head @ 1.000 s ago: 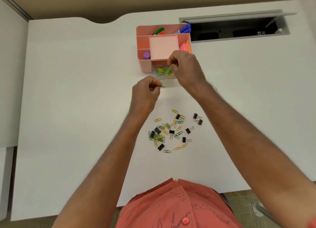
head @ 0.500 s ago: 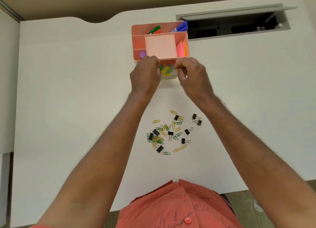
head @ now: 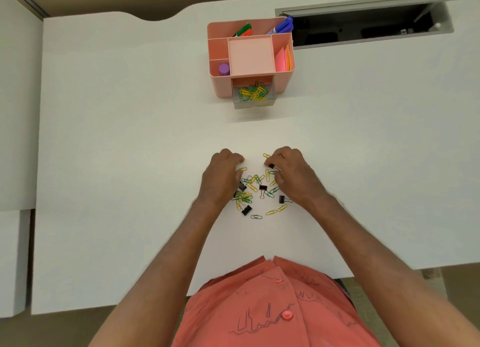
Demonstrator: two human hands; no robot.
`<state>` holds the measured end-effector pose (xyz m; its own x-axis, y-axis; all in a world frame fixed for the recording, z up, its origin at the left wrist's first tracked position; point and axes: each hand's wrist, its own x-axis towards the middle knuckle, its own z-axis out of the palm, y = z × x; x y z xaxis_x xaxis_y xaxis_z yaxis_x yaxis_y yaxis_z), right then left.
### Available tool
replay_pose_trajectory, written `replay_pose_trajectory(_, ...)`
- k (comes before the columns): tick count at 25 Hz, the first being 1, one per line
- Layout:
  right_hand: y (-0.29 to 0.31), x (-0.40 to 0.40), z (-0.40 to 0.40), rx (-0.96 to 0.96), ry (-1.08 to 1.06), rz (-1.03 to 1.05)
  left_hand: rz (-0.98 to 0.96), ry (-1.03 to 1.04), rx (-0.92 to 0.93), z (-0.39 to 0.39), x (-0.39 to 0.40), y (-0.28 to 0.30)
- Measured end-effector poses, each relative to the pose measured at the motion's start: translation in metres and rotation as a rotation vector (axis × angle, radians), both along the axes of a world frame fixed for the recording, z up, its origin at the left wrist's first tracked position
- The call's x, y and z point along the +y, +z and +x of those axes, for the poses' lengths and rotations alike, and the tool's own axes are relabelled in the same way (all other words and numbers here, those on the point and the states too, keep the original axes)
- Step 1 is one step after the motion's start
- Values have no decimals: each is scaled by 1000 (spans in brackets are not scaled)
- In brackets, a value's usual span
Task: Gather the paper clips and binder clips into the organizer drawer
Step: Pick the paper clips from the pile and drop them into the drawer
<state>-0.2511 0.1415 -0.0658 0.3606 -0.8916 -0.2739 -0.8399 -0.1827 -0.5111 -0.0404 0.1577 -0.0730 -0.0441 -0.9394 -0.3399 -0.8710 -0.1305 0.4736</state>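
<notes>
**Both hands down on the clip pile, drawer open**

Left hand (head: 222, 179) sits on the left side of the pile, fingers curled down onto the desk (head: 104, 138); can't tell if it's pinching anything. Right hand (head: 292, 175) is on the right side, fingertips curled, pinching a black binder clip (head: 271, 166) at the pile's far edge.

Paper clips (head: 255, 180), yellow and green, are scattered between the hands with more black binder clips mixed in, mid-desk, nearer the front edge than the organizer.

Pink organizer (head: 220, 86) stands toward the desk's back edge, just left of the open cable hatch (head: 363, 27). Its clear drawer (head: 254, 103) is pulled out at the front, holding yellow and green paper clips. Markers (head: 244, 29) in the rear compartment, sticky notes (head: 281, 60) on the right, purple cap (head: 224, 69) front left.
</notes>
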Motion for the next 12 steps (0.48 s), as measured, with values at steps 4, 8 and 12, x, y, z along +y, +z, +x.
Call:
replay_pose_trajectory(4,-1,-4,-2,1,-9,2,-4,-5,-33,-5,3,-4)
replay_pose_trajectory(8,2,-9,-12,-61,-99,-12,-1,-39,-45,-11,2,-2)
replay_pose_trajectory(12,1,-14,-26,22,-184,-67,5,-65,-73,-13,1,-1)
